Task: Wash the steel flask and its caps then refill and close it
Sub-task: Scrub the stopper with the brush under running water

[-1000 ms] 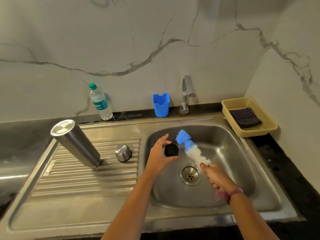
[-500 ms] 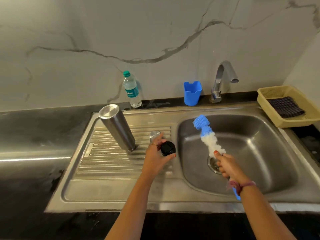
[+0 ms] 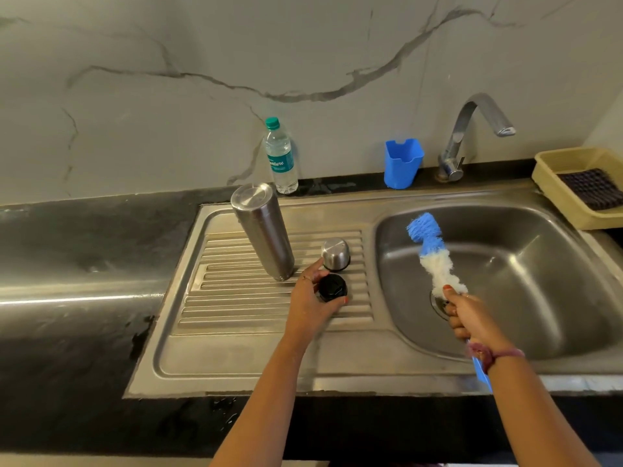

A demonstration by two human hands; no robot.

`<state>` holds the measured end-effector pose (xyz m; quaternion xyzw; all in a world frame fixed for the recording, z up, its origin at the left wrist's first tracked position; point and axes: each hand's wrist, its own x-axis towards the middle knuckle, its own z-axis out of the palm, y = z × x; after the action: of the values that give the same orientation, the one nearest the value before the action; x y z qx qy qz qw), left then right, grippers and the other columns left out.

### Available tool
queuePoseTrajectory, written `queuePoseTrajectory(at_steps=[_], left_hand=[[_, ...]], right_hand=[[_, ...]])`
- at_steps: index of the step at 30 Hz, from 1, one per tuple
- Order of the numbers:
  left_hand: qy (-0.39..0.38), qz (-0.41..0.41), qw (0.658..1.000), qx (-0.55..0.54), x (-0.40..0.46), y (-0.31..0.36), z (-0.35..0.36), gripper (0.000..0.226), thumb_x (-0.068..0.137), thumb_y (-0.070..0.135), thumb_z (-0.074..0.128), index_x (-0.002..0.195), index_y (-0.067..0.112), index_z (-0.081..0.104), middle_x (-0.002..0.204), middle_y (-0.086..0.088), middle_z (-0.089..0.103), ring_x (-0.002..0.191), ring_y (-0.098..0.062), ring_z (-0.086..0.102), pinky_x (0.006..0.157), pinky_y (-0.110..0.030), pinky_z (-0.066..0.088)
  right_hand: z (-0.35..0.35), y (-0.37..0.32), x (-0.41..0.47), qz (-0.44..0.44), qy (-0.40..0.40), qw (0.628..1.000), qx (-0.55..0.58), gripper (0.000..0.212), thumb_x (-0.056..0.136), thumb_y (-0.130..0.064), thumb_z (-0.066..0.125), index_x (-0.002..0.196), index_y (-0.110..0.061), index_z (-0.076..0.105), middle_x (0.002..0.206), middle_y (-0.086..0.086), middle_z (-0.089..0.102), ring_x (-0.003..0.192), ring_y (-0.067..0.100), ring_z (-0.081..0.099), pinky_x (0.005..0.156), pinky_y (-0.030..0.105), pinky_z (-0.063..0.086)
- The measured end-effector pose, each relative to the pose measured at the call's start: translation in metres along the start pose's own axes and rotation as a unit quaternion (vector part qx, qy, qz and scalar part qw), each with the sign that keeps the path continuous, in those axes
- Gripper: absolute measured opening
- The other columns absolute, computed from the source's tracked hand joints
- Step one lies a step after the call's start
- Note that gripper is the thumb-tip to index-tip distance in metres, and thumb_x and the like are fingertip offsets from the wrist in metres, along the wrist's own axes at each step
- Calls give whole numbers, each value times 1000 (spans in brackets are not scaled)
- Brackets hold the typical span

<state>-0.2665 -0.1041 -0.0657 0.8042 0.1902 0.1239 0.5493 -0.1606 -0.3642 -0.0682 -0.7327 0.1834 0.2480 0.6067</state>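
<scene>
Flask: the tall cylindrical steel flask (image 3: pixel 263 230) is stood mouth-down on the ribbed steel drainboard (image 3: pixel 236 308), beside the basin.
Caps: a small domed steel cap (image 3: pixel 335 254) is set on the ribs just right of the flask; a round black inner cap (image 3: pixel 332 288) is clamped in the left hand's grip, low over the ribs, whether touching cannot be told.
Left hand (image 3: pixel 312 299): reached forward, palm down, fingers curled round the black cap.
Right hand (image 3: pixel 467 315): held over the steel sink basin (image 3: pixel 526 274), its grip closed on a blue-and-white bristled bottle brush (image 3: pixel 433 256), bristles pointed away.
Surface: a dark stone worktop (image 3: pixel 67 332), wet in patches, is backed by a veined marble wall (image 3: pixel 202 62).
Hidden: the drain is partly covered by the right hand; a yellow plastic basket (image 3: pixel 553 183) is cut off at the right edge.
</scene>
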Motion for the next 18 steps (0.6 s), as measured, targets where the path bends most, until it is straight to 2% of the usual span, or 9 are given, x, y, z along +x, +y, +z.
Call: queuePoseTrajectory(at_steps=[2,7,10,12,16,18], left_hand=[[-4,0,1000,7,1,-3,0,76,69,2,87,116,44,44,118,4,57,107,0,56,94,-7,44],[-33,3,999,27,4,-10,-1,84,69,7,88,139,23,44,119,3,56,110,-5,54,91,1,37],[-38,4,998,57,6,-14,-2,88,69,17,90,143,23,43,122,4,54,115,-6,51,90,0,35],[-39,7,997,70,7,-16,-3,88,69,20,90,142,26,42,122,5,53,115,-7,51,91,-3,36],[-50,7,996,75,9,-16,-6,88,68,23,90,142,25,42,125,4,52,118,-10,51,102,-22,43],[-51,11,996,78,9,-15,-8,89,68,26,91,143,24,42,127,3,51,118,-10,50,104,-26,43]], right_hand=[[1,0,-3,1,2,1000,4,29,98,-31,50,77,-12,50,56,-2,36,32,4,26,29,14,18],[3,-2,-4,6,14,1000,9,28,98,-30,50,77,-13,50,55,-3,35,33,4,24,30,14,17],[4,-2,-5,9,20,1000,10,28,98,-30,50,77,-12,50,55,-3,36,32,4,25,30,13,17],[4,-3,-6,10,19,1000,12,27,99,-29,50,78,-12,51,55,-3,36,31,4,25,30,13,17],[5,-4,-7,9,16,1000,12,27,99,-29,50,78,-12,51,54,-3,35,31,4,25,30,14,18],[6,-5,-7,8,18,1000,7,27,98,-30,50,78,-11,51,54,-3,36,33,5,26,29,15,19]])
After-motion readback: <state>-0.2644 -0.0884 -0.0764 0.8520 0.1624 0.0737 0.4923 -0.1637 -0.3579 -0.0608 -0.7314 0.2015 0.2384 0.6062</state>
